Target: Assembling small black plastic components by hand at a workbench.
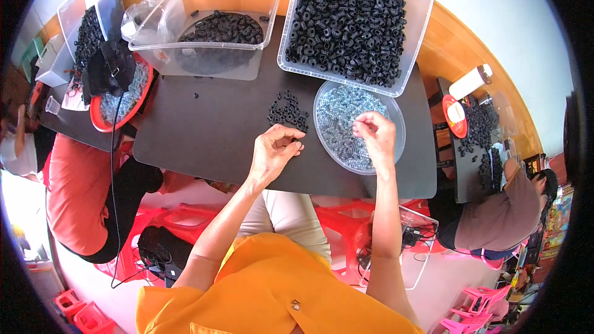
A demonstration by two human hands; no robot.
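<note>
Small black plastic piece, pinched in the left hand; the right hand, fingers narrowed, hold unclear, is above a round clear bowl at two o'clock. Much appears left: black pieces crowd the clear rectangular bin, one o'clock.

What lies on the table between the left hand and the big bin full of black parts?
A loose cluster of small black pieces on the dark tabletop, between the left hand and big bin; the head view shows it.
</note>
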